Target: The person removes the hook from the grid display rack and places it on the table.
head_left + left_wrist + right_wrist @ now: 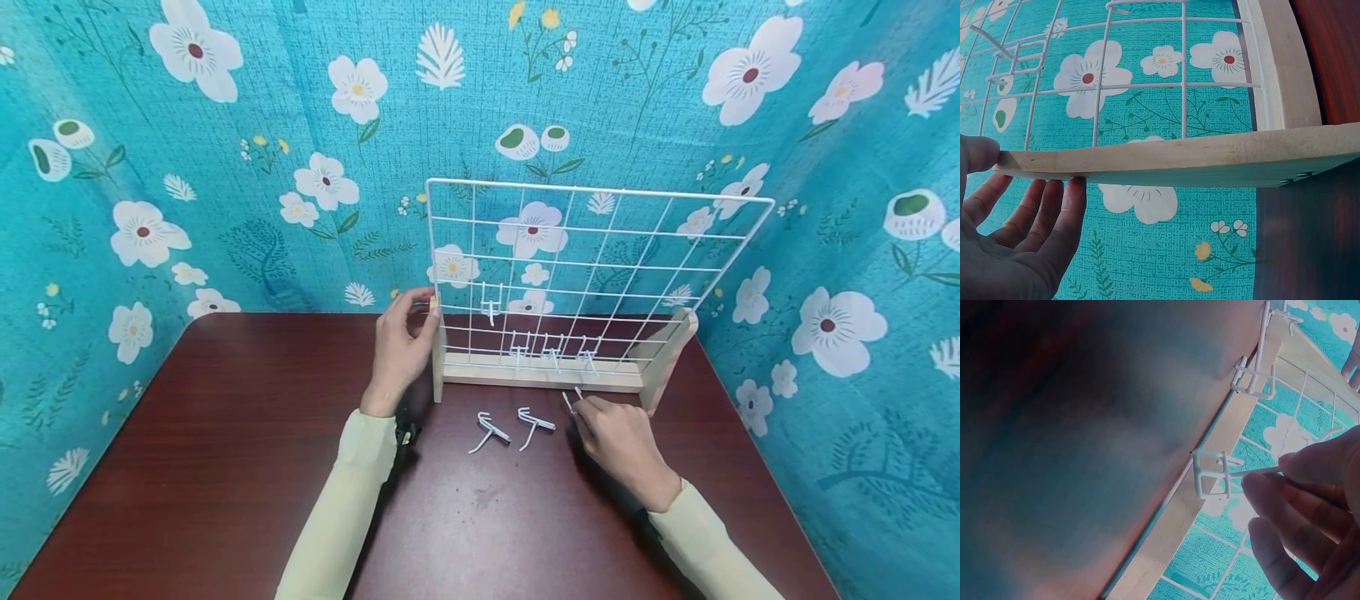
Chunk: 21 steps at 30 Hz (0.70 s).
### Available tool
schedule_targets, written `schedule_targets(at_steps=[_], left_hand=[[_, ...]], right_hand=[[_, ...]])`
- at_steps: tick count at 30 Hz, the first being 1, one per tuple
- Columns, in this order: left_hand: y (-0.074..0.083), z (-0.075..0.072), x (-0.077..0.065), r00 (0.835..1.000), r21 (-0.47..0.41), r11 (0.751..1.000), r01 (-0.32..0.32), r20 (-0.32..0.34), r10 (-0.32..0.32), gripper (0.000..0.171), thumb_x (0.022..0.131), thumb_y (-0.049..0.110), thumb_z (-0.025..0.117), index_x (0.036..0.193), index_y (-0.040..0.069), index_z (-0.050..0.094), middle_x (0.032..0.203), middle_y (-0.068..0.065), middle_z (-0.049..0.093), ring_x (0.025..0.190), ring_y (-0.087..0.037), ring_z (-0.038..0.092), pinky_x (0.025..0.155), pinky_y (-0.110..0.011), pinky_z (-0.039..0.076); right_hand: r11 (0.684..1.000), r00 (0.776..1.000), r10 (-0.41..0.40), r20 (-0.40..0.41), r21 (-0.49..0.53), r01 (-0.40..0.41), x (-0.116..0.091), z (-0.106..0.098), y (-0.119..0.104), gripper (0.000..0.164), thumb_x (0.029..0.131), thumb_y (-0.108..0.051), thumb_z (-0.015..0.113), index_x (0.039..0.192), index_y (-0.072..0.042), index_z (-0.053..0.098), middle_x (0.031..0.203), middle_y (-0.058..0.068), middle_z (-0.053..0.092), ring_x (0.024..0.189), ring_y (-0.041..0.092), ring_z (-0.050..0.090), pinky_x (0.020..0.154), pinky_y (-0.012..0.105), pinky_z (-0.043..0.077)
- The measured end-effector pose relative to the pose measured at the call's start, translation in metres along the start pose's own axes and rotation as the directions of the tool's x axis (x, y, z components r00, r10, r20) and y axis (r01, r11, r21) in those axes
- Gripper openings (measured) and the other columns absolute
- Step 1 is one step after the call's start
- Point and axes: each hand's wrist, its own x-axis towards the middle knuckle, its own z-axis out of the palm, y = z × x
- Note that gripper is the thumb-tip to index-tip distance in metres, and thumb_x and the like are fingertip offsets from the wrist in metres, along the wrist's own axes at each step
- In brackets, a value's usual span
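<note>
A white wire grid stands in a wooden frame on the table. My left hand pinches the top end of the frame's left wooden side panel, thumb on one side and fingers on the other. In my right hand is a white wire hook, its prong pinched between thumb and index finger, in front of the bottom wooden bar. Several hooks hang on the grid, one higher hook and others lower, such as the middle hook.
Two loose wire hooks, a left one and a right one, lie on the dark red table between my hands. The right wooden side panel stands beyond my right hand. A teal floral curtain hangs behind.
</note>
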Motion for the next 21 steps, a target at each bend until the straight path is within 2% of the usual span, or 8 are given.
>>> schedule_targets(at_steps=[14,21], left_hand=[[0.0015,-0.0013,0.0007,1.000,-0.009,1.000,0.002,-0.004,-0.003,0.029,0.095,0.021,0.061,0.123,0.014,0.062,0.117,-0.006,0.066,0.106,-0.020,0.068,0.072,-0.030,0.061],[0.0000,-0.0002,0.0006,1.000,-0.025,1.000,0.002,0.000,-0.002,0.030,0.095,0.020,0.061,0.123,0.011,0.062,0.117,-0.007,0.065,0.105,-0.021,0.068,0.072,-0.029,0.061]], right_hand=[[1.000,0.999,-0.016,0.029,-0.023,0.017,0.0057,0.0046,-0.0020,0.015,0.083,-0.011,0.064,0.069,-0.016,0.059,0.063,-0.004,0.057,0.049,0.021,0.055,0.037,0.035,0.033],[0.998,0.999,-0.032,0.039,-0.045,0.034,0.0067,0.0068,-0.0030,0.012,0.083,-0.010,0.063,0.071,-0.014,0.063,0.062,-0.002,0.059,0.049,0.021,0.056,0.036,0.035,0.033]])
